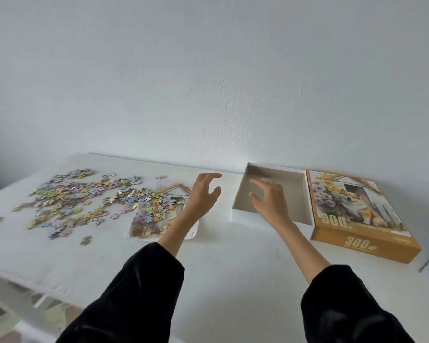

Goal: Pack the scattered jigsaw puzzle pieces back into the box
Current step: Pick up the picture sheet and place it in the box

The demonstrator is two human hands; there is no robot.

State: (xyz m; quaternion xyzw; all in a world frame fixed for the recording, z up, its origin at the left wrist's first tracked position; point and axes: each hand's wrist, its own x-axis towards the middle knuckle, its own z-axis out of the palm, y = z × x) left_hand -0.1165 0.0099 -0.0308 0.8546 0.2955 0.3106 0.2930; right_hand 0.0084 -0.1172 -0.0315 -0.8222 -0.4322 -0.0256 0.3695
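Pieces [84, 194] lie scattered on the desk [233, 268] at ten o'clock, and some overlap a printed sheet [144, 229] at eleven. The box [243, 216] sits open at one o'clock, with its lid [357, 211] picture-up just beside it at two. The left grip [203, 194] is above the desk between sheet and box, fingers spread, holding nothing. The right grip [270, 201], slightly blurred, is over the box, also spread and holding nothing.

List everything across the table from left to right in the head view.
Scattered puzzle pieces → printed picture sheet → left hand → open box base → box lid with the dog picture.
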